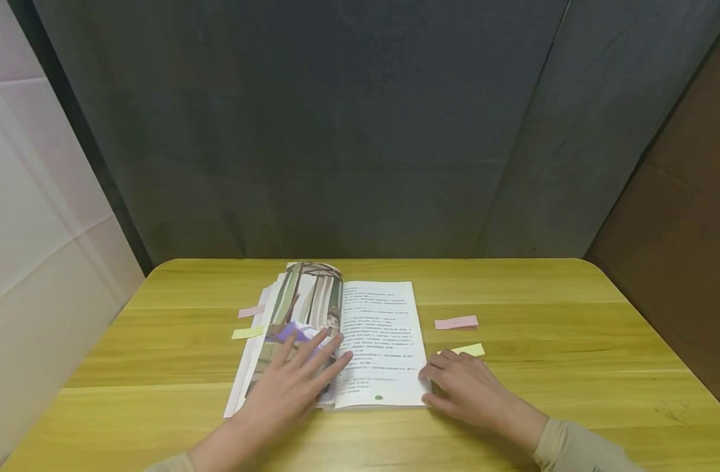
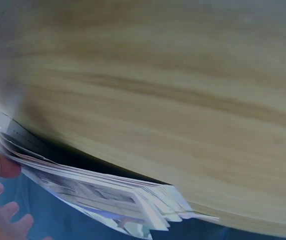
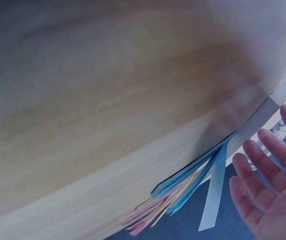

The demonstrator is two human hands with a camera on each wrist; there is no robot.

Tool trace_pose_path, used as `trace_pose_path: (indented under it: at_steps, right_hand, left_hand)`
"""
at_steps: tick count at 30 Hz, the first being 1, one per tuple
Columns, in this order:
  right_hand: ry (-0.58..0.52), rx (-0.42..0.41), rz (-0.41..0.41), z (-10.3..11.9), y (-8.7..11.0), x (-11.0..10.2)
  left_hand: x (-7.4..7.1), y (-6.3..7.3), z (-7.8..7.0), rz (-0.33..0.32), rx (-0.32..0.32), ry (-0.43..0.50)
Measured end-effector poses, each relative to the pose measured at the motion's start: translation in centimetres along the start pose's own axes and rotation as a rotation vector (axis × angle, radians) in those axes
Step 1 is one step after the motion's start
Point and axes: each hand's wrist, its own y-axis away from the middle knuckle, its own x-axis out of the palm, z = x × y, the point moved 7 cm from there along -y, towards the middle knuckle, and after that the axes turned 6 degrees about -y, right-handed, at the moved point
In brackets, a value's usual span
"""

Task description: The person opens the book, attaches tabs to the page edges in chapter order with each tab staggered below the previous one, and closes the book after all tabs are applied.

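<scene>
Blue strips [image 3: 183, 179] by the right hand [image 1: 466, 388] show only from its wrist.

Head view high, facing forward-down; wrist views close, both catch book [image 1: 368, 341].

white page [image 1: 383, 341] with black print and green spot [image 1: 378, 397], illustrated page [image 1: 312, 301] striped green and white, pink slip [image 1: 456, 323], yellow slip [image 1: 473, 350], yellow wood-grained worktop [image 1: 513, 295]
</scene>
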Motion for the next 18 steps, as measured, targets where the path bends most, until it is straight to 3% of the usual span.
trace_pose_path:
  at_steps: [10, 14, 18]
  right_hand:
    - [0.013, -0.008, -0.018, 0.0, 0.1, 0.1]
    - [0.007, -0.007, -0.015, 0.0, 0.1, 0.1]
    - [0.006, 0.000, -0.005, -0.1, 0.1, 0.1]
  left_hand:
    - [0.6, -1.5, -1.9, -0.024, 0.038, 0.029]
    - [1.2, -2.1, -2.5, 0.044, 0.019, 0.042]
    - [1.6, -2.1, -2.5, 0.118, -0.040, 0.067]
